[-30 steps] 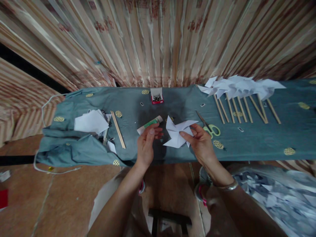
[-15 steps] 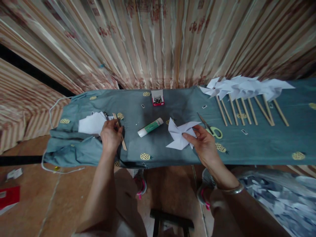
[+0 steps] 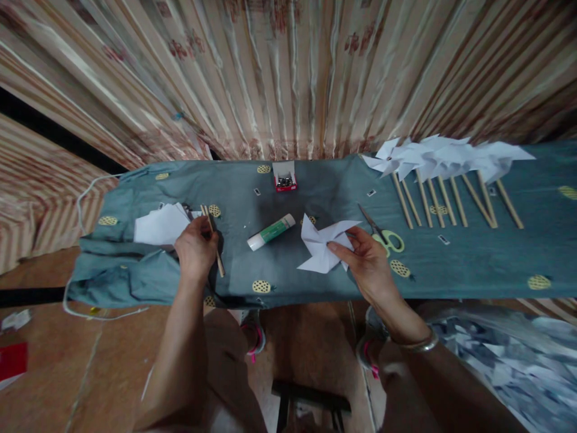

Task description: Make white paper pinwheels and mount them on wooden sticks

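My right hand (image 3: 373,267) holds a white paper pinwheel (image 3: 319,248) above the cloth, thumb on top near its centre and fingers behind. At the left, my left hand (image 3: 196,245) has its fingers closed on a thin wooden stick (image 3: 220,262); the top of another stick shows close beside it. Next to that hand lies a pile of white paper pieces (image 3: 158,226), partly covered by the fingers. A green and white glue stick (image 3: 271,232) lies between my hands. Scissors with light green handles (image 3: 393,241) rest just beyond my right hand.
A small open red box (image 3: 285,186) of metal pins stands at the back. Several finished pinwheels (image 3: 444,157) on sticks lie in a row at the right. The green cloth (image 3: 478,264) covers a narrow table. A clear bag (image 3: 500,355) of paper pieces sits below right.
My left fingers have closed on a stick, and the sticks' lower ends look shifted together. The pinwheel stays in my right hand. The whole view has moved slightly.
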Available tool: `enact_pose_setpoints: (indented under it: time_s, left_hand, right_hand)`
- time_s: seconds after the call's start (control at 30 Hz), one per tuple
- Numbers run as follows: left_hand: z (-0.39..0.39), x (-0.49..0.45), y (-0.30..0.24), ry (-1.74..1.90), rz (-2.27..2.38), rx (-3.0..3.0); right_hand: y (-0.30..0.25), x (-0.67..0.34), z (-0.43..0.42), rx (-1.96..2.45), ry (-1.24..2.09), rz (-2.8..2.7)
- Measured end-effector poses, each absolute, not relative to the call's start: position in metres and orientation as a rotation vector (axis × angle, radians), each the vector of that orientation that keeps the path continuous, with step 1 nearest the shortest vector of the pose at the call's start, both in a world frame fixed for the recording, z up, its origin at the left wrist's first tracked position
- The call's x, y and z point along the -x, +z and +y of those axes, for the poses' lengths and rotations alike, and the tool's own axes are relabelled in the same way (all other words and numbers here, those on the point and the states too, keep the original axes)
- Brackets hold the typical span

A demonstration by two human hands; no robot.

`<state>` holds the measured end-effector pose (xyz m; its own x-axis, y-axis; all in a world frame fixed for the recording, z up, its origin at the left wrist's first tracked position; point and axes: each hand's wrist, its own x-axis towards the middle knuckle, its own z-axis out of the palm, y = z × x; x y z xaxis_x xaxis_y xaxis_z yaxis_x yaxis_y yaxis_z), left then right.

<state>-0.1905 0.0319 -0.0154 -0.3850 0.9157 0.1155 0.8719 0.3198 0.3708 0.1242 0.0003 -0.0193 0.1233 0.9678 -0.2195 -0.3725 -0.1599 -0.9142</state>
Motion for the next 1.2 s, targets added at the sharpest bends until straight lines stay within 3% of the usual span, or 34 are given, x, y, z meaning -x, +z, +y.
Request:
enact_pose_setpoints:
  time_s: [1.2]
  left_hand:
    - [0.032, 0.17, -0.019, 0.599, 2.389, -1.631]
  right_hand:
    - [-0.017, -0.126, 0.0, 1.156, 1.386, -0.756]
